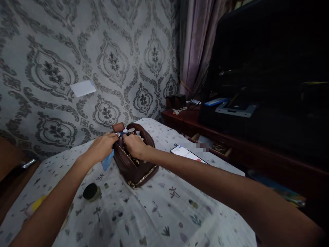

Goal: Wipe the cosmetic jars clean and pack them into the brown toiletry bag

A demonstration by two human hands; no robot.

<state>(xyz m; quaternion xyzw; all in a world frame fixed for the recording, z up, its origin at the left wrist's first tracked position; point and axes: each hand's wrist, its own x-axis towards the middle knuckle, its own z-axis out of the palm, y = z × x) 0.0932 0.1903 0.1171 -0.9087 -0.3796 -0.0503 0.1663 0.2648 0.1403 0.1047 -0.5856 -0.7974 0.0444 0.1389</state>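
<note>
At mid-frame, my left hand (101, 147) and right hand (135, 145) meet the brown bag (131, 168) — fingers curled, any pinch I can't tell.

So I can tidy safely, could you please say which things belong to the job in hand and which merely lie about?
Job in hand: brown bag; small containers inside it; perhaps the blue cloth.
Apparently lying about: phone; dark-topped jar.

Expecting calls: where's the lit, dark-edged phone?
In the head view the phone lies right of the brown zippered bag, on white patterned bedding, past the right forearm.
</note>
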